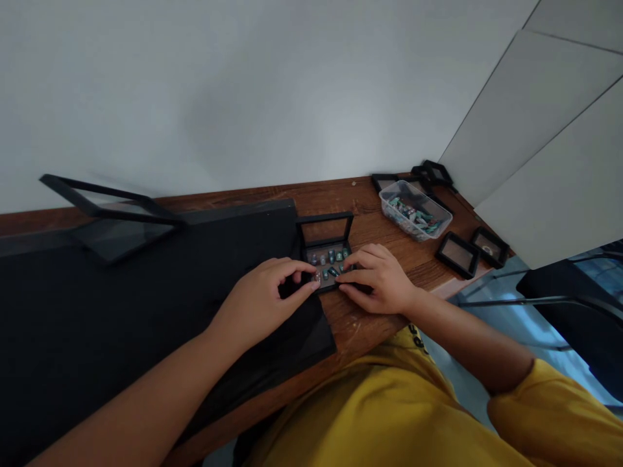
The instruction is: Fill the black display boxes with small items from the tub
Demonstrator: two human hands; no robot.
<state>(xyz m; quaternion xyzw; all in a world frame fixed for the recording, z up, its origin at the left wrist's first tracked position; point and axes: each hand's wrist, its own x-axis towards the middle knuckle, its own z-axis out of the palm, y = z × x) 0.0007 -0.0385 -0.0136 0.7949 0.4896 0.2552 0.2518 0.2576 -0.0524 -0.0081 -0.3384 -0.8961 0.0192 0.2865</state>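
A small black display case (325, 250) stands with its clear-windowed lid raised, holding several press-on nails (331, 255) in teal and silvery tones, laid out in two rows. My left hand (263, 295) reaches over the case's front left corner, thumb and forefinger closed around a pinkish, glittery press-on nail (317, 276). At the right side my right hand (379, 279) has its fingers curled over the case's edge. Its fingertips touch around a tilted dark teal nail (333, 271); whatever lies between them is hidden.
A clear plastic tub (413, 227) of loose teal nails stands to the right. Closed black cases (457, 255) lie around it on the wooden table (360, 331). A black mat (146, 311) covers the left, with a larger open black frame (129, 217) on it. Behind is a wall.
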